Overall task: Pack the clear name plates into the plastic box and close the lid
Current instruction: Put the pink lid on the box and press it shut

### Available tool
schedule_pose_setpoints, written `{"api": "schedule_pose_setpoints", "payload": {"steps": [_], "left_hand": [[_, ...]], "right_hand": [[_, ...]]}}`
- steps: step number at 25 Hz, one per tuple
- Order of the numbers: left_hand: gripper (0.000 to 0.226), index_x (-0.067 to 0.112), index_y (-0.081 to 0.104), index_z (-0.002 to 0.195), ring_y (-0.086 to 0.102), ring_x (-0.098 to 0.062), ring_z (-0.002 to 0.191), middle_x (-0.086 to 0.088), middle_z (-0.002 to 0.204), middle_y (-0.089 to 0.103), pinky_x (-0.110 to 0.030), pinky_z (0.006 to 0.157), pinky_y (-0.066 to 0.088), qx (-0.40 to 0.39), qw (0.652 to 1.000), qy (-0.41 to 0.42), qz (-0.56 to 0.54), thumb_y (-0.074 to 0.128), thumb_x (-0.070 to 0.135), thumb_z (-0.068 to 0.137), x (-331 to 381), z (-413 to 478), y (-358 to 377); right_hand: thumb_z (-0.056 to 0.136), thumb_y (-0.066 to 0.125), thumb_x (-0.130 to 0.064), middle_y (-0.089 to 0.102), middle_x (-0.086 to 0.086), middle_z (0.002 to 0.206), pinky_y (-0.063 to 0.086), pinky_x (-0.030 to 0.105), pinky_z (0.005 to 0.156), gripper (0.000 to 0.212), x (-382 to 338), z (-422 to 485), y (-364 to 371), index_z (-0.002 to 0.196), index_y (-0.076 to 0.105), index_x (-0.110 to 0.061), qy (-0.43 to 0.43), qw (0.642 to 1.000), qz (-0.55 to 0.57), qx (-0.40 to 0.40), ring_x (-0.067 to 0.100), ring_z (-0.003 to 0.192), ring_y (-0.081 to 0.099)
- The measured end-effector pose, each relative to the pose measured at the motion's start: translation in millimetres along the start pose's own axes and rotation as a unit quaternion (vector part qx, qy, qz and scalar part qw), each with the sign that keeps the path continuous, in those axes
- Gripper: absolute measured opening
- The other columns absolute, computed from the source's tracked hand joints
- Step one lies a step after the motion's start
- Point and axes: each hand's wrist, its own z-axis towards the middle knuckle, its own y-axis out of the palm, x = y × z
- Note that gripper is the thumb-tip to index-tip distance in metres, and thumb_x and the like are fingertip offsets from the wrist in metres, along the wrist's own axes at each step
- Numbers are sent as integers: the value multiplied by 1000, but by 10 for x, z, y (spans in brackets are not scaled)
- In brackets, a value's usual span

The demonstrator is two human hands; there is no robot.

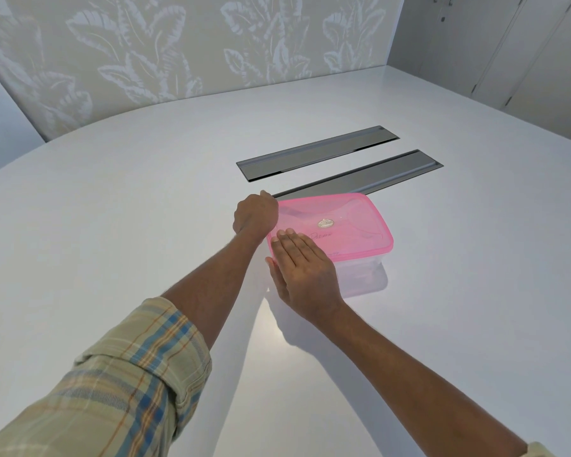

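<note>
Your two bare arms reach forward over one broad white table. At the far left, one rolled-up plaid shirt sleeve in beige, blue and orange covers your left upper forearm. Your left hand is curled into a loose fist at the far left corner of the lid, its fingers bent downward over the rim; whether they actually grip the edge you cannot tell, since the knuckles hide the fingertips. Just to its right, your right hand lies flat and fully open, four fingers together and extended, palm pressed on the near left part of the lid, the thumb running down the box's left side; it holds nothing. Beneath both hands sits one rectangular translucent pink plastic lid, bearing one small oval label near its centre and some faint handwriting below that. The lid rests on one clear plastic box, which stands on the table at centre right. The box's contents show only as a faint blur through the wall, so the name plates cannot be counted. Beyond the box, two long dark grey rectangular recessed panels lie parallel in the tabletop, the nearer one passing just behind the lid's far edge. One leaf-patterned wall stands behind the table.
</note>
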Motion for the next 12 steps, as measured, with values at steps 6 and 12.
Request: {"api": "schedule_pose_setpoints", "payload": {"steps": [6,12], "left_hand": [[57,7,71,113,66,-34,101,-14,117,72,-41,92,54,-6,1000,2,4,27,43,106,10,-24,-28],[62,9,71,115,69,-35,105,-13,115,73,-46,97,56,-12,999,-17,-27,28,52,105,-29,-60,-46]], "right_hand": [[102,59,-52,63,14,145,41,47,119,63,150,25,-134,139,64,-2,36,992,0,-122,30,141,55],[104,61,-45,67,16,140,44,48,116,54,151,-72,-59,135,67,-1,9,997,-5,-71,32,137,59]]}}
